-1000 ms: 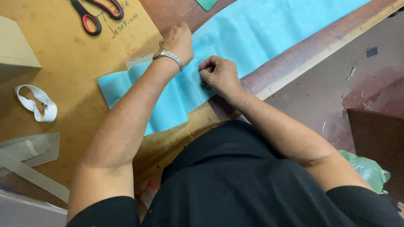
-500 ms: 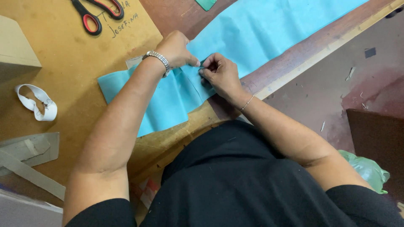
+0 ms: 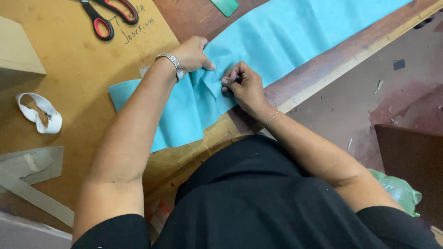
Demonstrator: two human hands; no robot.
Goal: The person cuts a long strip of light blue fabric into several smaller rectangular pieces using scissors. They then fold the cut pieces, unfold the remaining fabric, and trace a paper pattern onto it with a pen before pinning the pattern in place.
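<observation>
The 2 hands are meeting on a long strip of turquoise fabric [image 3: 295,37] lying diagonally across the worktop [image 3: 69,78]: the left hand [image 3: 191,54] is pressing and gripping a fold, while the right hand [image 3: 244,85] is pinching the cloth just beside it, fingertips closed on the material. The near end is lying folded over; the far length is lying flat, apparently unworked. Red-handled scissors [image 3: 108,16] and a white elastic loop [image 3: 39,113] are resting well apart.

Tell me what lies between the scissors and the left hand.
In the head view, only bare tan board with some handwriting separates the red-handled scissors from the left hand, which presses on the turquoise fabric.
</observation>
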